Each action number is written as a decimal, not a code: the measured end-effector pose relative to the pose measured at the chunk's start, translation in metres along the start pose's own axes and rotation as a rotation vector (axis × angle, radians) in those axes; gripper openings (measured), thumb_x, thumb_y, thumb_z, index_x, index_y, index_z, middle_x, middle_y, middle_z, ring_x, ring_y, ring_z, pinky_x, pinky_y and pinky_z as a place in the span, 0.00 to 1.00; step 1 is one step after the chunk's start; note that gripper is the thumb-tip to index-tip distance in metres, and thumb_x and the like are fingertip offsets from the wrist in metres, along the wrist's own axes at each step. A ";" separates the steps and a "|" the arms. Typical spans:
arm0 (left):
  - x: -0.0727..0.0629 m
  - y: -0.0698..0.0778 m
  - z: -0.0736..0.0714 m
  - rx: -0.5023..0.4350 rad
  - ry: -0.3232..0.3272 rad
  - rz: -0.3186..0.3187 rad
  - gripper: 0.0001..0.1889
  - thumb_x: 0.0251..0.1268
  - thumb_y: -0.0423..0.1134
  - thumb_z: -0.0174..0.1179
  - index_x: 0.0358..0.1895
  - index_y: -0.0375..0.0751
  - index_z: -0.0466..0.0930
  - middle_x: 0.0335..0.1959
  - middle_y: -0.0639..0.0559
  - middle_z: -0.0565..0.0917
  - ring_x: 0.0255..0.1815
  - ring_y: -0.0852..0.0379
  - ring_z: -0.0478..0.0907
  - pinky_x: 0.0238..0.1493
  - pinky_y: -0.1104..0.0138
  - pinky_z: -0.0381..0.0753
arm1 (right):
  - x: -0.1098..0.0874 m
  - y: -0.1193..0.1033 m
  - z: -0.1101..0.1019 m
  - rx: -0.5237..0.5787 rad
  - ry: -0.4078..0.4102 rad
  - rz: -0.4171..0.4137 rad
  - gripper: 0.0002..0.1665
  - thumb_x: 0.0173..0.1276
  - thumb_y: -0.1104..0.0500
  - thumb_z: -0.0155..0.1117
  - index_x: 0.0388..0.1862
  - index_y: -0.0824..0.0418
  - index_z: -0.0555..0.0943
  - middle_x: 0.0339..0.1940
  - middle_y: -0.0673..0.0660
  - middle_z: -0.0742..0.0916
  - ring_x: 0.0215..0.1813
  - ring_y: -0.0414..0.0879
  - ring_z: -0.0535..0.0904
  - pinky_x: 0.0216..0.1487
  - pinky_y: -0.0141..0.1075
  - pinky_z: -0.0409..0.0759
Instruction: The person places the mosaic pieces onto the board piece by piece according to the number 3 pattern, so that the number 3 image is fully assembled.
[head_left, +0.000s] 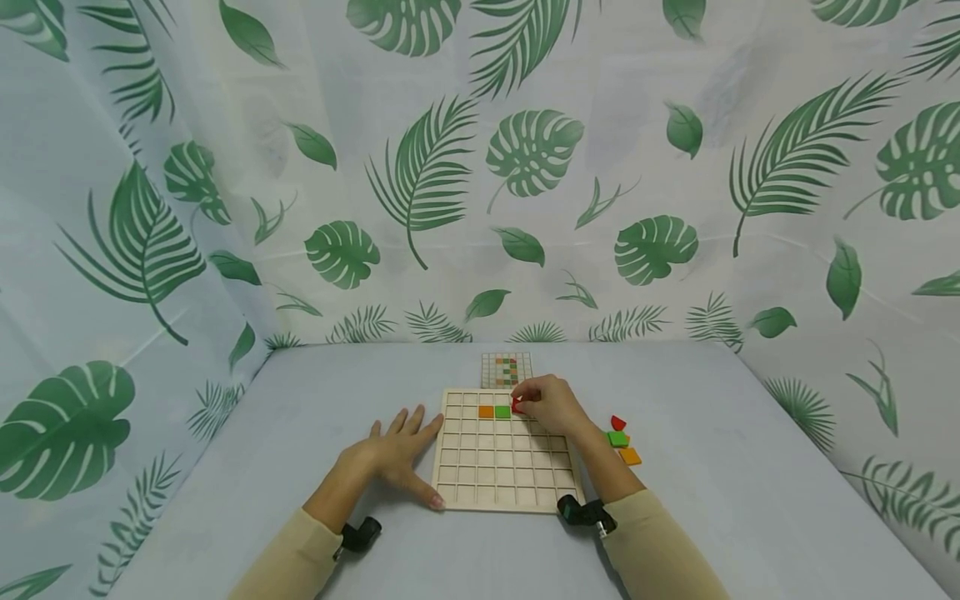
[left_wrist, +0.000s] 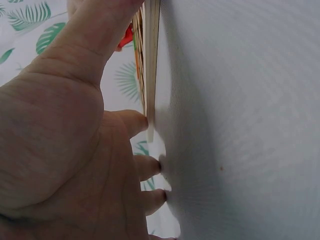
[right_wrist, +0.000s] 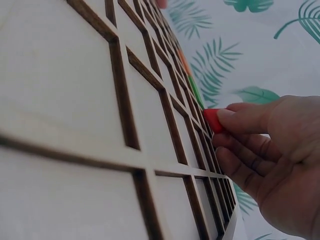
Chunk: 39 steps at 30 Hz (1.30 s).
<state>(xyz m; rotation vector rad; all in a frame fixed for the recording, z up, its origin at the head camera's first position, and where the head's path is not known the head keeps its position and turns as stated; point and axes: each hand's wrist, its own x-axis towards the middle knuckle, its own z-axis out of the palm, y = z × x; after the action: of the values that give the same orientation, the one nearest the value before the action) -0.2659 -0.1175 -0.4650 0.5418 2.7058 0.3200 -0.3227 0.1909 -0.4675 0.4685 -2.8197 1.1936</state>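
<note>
A wooden grid board (head_left: 486,477) lies flat on the table, with an orange square tile (head_left: 486,412) and a green square tile (head_left: 502,412) side by side in its second row. Just right of the green tile, my right hand (head_left: 553,406) pinches a red tile (right_wrist: 213,120) between thumb and fingers at the board's surface. The red tile's full outline is hidden by the fingers. My left hand (head_left: 397,454) is spread at the board's left edge, its thumb and index finger touching that edge; the other fingertips rest on the table in the left wrist view.
Behind the board lies a small pattern card (head_left: 490,371) with coloured squares on a grid. To the right of the board sit a loose red piece (head_left: 618,422), a green tile (head_left: 618,439) and an orange tile (head_left: 630,456). A leaf-print curtain (head_left: 450,192) surrounds the table.
</note>
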 end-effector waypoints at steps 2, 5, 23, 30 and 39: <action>0.000 0.000 0.000 0.002 -0.001 0.000 0.74 0.34 0.78 0.76 0.86 0.57 0.45 0.88 0.42 0.41 0.88 0.36 0.35 0.80 0.30 0.39 | 0.000 0.000 0.001 -0.004 0.001 -0.001 0.08 0.70 0.67 0.69 0.47 0.64 0.90 0.34 0.54 0.89 0.35 0.43 0.81 0.38 0.36 0.80; -0.001 0.000 -0.001 0.003 -0.003 0.001 0.74 0.34 0.78 0.76 0.86 0.58 0.44 0.88 0.43 0.40 0.88 0.36 0.35 0.80 0.30 0.38 | 0.001 0.001 0.003 -0.009 0.004 -0.001 0.08 0.70 0.67 0.70 0.46 0.64 0.90 0.34 0.54 0.89 0.35 0.43 0.81 0.37 0.36 0.80; 0.000 -0.001 0.001 0.011 0.000 0.009 0.74 0.34 0.78 0.76 0.87 0.57 0.44 0.88 0.42 0.40 0.88 0.35 0.35 0.79 0.29 0.39 | -0.001 -0.001 0.003 -0.062 0.001 0.004 0.06 0.68 0.67 0.71 0.42 0.62 0.91 0.34 0.52 0.91 0.37 0.43 0.83 0.41 0.37 0.82; 0.000 -0.001 0.000 0.013 -0.004 0.008 0.74 0.34 0.78 0.76 0.87 0.58 0.43 0.88 0.42 0.40 0.88 0.36 0.35 0.80 0.29 0.39 | 0.000 -0.001 0.004 -0.055 -0.007 0.024 0.05 0.67 0.65 0.73 0.40 0.61 0.92 0.37 0.53 0.93 0.42 0.45 0.86 0.46 0.42 0.86; 0.002 -0.001 0.001 0.021 -0.004 0.009 0.74 0.34 0.78 0.76 0.87 0.58 0.43 0.88 0.43 0.40 0.88 0.36 0.35 0.80 0.30 0.39 | -0.002 -0.003 0.002 -0.093 -0.030 -0.001 0.06 0.65 0.64 0.76 0.41 0.62 0.92 0.39 0.55 0.93 0.41 0.44 0.85 0.44 0.42 0.85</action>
<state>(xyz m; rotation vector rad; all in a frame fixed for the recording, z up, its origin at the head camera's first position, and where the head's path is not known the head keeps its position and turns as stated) -0.2673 -0.1177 -0.4664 0.5598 2.7065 0.2933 -0.3200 0.1880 -0.4674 0.4856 -2.8845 1.0586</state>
